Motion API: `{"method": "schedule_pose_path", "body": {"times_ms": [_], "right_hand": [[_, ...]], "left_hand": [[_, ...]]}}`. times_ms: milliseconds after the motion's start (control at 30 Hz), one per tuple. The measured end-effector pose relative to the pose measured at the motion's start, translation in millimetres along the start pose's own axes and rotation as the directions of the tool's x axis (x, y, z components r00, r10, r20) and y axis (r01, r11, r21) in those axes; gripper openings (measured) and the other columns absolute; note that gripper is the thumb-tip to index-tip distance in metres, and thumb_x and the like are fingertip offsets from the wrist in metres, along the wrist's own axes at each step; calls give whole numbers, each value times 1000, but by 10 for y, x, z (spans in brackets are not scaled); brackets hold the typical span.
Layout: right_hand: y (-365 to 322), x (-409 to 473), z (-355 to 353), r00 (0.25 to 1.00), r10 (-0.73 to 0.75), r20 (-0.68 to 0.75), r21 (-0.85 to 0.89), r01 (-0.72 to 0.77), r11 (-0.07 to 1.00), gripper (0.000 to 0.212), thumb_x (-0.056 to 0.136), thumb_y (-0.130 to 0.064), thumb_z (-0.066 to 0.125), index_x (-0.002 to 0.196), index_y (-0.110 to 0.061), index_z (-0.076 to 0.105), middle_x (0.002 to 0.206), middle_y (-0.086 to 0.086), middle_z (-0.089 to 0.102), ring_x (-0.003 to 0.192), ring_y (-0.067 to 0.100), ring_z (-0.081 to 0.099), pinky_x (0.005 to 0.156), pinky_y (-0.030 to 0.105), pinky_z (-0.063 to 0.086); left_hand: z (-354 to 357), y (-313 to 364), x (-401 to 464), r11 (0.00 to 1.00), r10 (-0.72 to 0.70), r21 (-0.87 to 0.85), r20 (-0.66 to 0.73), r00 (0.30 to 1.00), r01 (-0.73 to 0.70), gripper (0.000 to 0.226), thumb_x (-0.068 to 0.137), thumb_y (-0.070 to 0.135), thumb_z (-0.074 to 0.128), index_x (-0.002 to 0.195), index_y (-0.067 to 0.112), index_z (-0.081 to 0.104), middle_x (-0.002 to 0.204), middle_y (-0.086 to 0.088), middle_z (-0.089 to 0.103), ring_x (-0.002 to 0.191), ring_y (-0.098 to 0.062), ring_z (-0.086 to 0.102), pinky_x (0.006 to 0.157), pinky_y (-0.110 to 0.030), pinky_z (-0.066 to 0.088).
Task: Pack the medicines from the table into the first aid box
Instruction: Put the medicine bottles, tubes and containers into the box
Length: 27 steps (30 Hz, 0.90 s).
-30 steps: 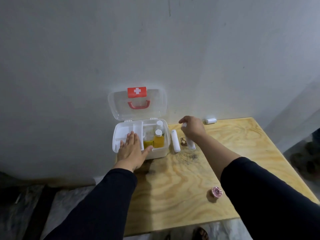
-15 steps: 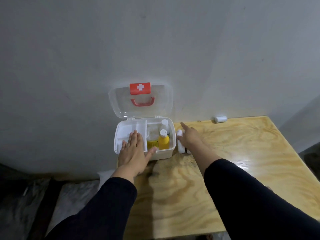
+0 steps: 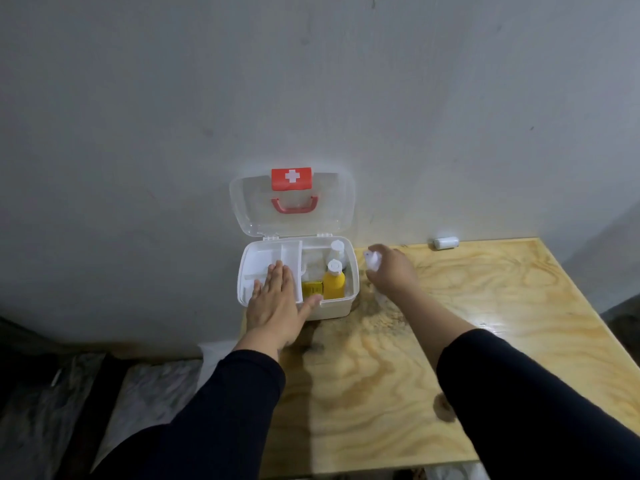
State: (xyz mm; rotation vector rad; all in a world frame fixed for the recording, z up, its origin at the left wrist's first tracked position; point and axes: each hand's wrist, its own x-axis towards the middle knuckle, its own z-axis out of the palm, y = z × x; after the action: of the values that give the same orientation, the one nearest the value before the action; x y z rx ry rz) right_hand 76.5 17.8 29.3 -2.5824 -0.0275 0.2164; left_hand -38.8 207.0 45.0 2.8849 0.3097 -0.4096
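Note:
The white first aid box (image 3: 343, 304) stands open against the wall, its clear lid (image 3: 242, 209) with a red cross and red handle leaning back. Inside the right compartment are a yellow bottle (image 3: 333, 283), a yellow packet (image 3: 312, 289) and a white bottle (image 3: 337, 250). My left hand (image 3: 277, 303) lies flat, fingers spread, on the box's white inner tray (image 3: 266, 259) and front rim. My right hand (image 3: 391, 271) is just right of the box, closed around a white tube (image 3: 372, 259) whose end sticks out past the fingers.
A small white roll (image 3: 446, 242) lies at the back of the plywood table (image 3: 485, 323) by the wall. The table's right edge and front edge are close. Dark cloth and floor lie to the left, below the table.
My right hand has closed around the white tube beside the box and lifted it off the table. My left hand has stayed on the box. The view has shifted slightly.

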Motion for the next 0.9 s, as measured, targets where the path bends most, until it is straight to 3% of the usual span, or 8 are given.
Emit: {"method": "schedule_pose_path", "body": {"times_ms": [233,433,533,700,900], "right_hand": [[-720,-264,-605,956,-211,-203,218,254,942,48,82,-21,66,128,-27,53,122,8,62,108,25,60,87,34,49],[-1154,-572,-388,909,-380,-170,357,416,836,45,81,-15,69,122,-24,51,124,1,60,107,19,58,89,36,53],[-1116,-622,-131,896,-427,-119,292,443,848,43,81,-18,68,118,-25,48,123,0,59,106,20,58,89,41,53],[-950,-677,87,877,-481,-14,155,477,865,38,83,-12,64,116,-16,47,122,6,55,98,27,59,79,38,52],[-991,-696,108,886,-450,109,1,453,892,38,82,-9,66,116,-14,48,129,8,51,103,29,58,84,41,55]], "left_hand": [[-93,-7,56,1000,10,-12,40,999,-10,91,94,65,27,154,4,-6,164,-9,-9,152,-21,-7,123,-43,0],[-152,-243,-17,999,17,33,-11,1000,-16,90,94,64,29,153,0,5,163,-14,3,151,-29,5,122,-42,9],[-144,-316,-19,997,35,69,-24,999,-33,88,94,64,29,152,0,13,162,-16,11,148,-31,14,121,-40,16],[-97,-301,-33,998,16,56,-34,999,-14,91,94,65,28,154,2,4,163,-15,3,151,-27,4,123,-37,7],[-102,-299,-27,999,16,35,-30,999,-15,90,93,65,29,153,3,4,163,-14,4,151,-26,3,123,-36,5]]}}
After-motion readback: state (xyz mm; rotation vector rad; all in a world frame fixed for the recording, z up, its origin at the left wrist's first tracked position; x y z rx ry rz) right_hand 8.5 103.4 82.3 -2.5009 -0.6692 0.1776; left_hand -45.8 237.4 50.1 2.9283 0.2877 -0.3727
